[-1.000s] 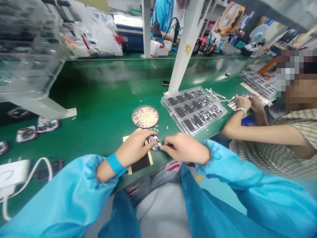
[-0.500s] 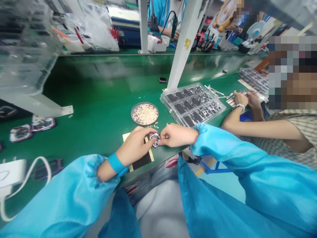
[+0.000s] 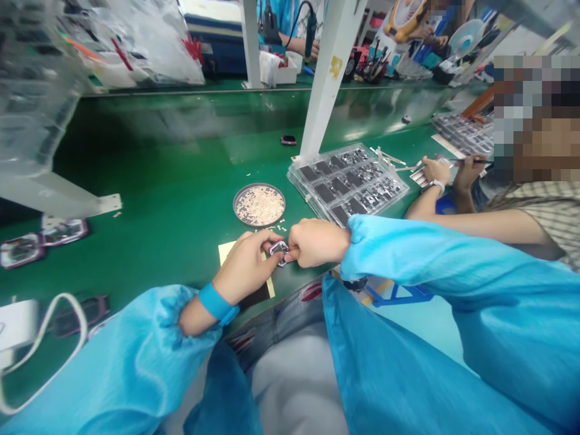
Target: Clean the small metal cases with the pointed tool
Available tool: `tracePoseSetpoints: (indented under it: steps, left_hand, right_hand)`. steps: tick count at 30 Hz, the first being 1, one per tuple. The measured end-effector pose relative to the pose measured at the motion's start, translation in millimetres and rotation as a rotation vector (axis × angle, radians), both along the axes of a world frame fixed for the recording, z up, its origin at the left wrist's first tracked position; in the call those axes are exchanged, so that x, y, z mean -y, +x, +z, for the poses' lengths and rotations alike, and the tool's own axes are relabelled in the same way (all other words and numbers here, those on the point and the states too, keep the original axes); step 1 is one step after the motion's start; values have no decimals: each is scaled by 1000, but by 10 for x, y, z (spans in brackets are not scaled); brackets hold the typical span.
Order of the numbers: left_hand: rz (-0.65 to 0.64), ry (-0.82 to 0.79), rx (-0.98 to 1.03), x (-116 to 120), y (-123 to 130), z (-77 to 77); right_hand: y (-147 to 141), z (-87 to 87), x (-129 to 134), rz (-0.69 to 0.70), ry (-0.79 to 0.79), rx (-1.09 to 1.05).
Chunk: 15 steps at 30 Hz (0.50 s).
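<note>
While your left hand (image 3: 247, 266) grips the small device (image 3: 278, 249) between thumb and fingers, your right hand (image 3: 315, 243) — fingers curled — pinches its right edge. You have it near the worktop's (image 3: 181, 217) yellow-edged dark sheet (image 3: 259, 295), nearer you than the round dish (image 3: 260, 205).

One held device casing (image 3: 280, 248), two purple-rimmed casings (image 3: 22, 250) at far left, one round dish (image 3: 259, 225), at least two clear compartment trays (image 3: 312, 202), two fans (image 3: 466, 37), one white power adapter (image 3: 17, 326).

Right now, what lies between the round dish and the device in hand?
Head view: loose pale scraps on the green tabletop, then fingers of the left hand.
</note>
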State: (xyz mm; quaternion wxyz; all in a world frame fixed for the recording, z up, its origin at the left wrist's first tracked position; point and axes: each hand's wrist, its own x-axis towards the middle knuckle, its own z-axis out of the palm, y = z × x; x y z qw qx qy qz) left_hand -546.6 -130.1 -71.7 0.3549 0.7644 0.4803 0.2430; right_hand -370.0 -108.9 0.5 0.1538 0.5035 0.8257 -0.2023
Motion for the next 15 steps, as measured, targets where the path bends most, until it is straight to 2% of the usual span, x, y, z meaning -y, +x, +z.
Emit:
tracePoseSetpoints:
  steps: [5,9,13,15]
  left_hand:
    - [4,14,-19,-8,17,4]
    - [-17,41,-45,0,-2,-7]
    - [-16,81,-44,40,-39,-50]
    - [-16,32,73,51,-53,-50]
  right_hand:
    - [-74,2,19,-40,14,18]
    - [42,-22,45,6,27,-71]
    - [277,42,104,90,-71,-342]
    - [357,57,158,62,-18,-590]
